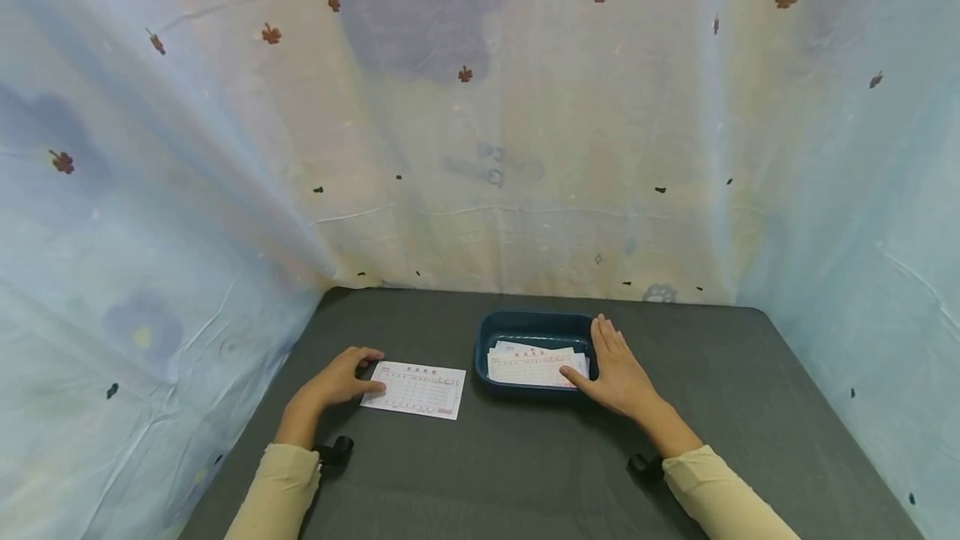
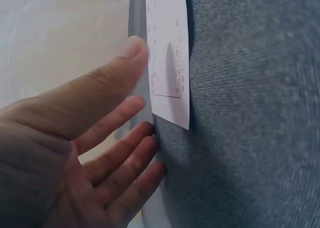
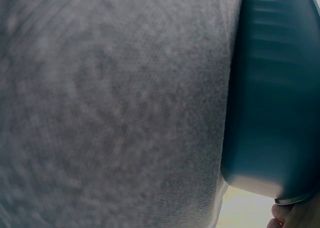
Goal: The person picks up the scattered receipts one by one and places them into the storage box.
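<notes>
A white printed form slip (image 1: 414, 390) with red lines and text lies on the dark table, left of a blue plastic tray (image 1: 486, 357). My left hand (image 1: 341, 377) is at the slip's left end, thumb and fingers spread apart; in the left wrist view the thumb (image 2: 134, 48) overlaps the slip's edge and nothing is pinched. Several similar slips (image 1: 528, 367) lie stacked inside the tray. My right hand (image 1: 618, 373) rests against the tray's right end, fingers straight along the rim and thumb reaching over the front corner. In the right wrist view only its fingertips (image 3: 280, 213) show beside the tray's wall.
Dark grey cloth covers the table (image 1: 495, 473). A pale patterned curtain (image 1: 525, 148) hangs behind and along both sides. Black wrist straps with camera mounts (image 1: 335, 450) sit on both forearms, below light sleeves.
</notes>
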`<state>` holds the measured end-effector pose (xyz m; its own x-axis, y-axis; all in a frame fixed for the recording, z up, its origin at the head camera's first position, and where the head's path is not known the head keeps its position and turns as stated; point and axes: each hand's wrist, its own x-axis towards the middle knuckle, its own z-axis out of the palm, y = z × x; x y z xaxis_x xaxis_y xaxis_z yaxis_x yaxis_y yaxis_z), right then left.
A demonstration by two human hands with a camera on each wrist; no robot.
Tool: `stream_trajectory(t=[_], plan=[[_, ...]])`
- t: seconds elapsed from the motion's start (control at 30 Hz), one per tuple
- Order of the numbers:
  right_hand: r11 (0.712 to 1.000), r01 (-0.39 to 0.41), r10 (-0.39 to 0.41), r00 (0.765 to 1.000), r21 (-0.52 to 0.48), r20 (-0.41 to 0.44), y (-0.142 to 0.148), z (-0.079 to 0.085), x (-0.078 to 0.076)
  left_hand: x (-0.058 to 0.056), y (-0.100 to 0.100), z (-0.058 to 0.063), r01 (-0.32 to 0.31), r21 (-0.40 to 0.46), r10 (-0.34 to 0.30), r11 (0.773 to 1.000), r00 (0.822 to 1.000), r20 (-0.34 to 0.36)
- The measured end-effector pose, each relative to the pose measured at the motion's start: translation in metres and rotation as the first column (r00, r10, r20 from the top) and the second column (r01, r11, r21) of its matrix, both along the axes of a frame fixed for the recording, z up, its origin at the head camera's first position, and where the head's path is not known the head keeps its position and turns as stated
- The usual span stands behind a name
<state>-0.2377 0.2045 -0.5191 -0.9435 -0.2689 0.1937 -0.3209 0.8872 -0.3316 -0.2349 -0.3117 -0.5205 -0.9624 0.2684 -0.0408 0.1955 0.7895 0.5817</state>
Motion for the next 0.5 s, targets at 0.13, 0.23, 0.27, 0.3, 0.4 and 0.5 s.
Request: stream_trajectory(t=[0.13, 0.23, 0.27, 0.3, 0.4, 0.5], plan=[[1.0, -0.004, 0.004, 1.0, -0.004, 0.01, 0.0012, -0.001, -0.0004, 0.0021, 0.0007, 0.0014, 0.015, -0.018, -0.015, 1.0, 1.0, -0.006], [1.0, -0.006, 0.006, 1.0, 0.004, 0.01, 0.0015, -0.0018, -0.001, 0.0028, 0.0023, 0.0002, 0.011, -0.03, -0.011, 0.999, 1.0, -0.009], [1.0, -0.005, 0.005, 1.0, 0.009, 0.007, 0.0015, -0.0019, -0.0012, 0.0027, 0.0032, -0.0002, 0.009, -0.036, -0.009, 0.999, 1.0, -0.009], [1.0, -0.004, 0.004, 1.0, 0.008, 0.006, 0.0015, -0.0017, -0.0011, 0.0025, 0.0041, -0.0006, 0.001, -0.037, -0.001, 0.999, 1.0, -0.007], [1.0, -0.003, 0.003, 1.0, 0.003, 0.003, 0.0011, -0.0014, -0.0011, 0.0007, 0.0069, -0.0004, -0.019, -0.043, 0.019, 0.999, 1.0, -0.008], [1.0, -0.003, 0.003, 1.0, -0.003, 0.0, 0.0008, -0.0009, -0.0008, -0.0015, 0.0095, -0.0002, -0.036, -0.058, 0.035, 0.998, 0.999, -0.008]])
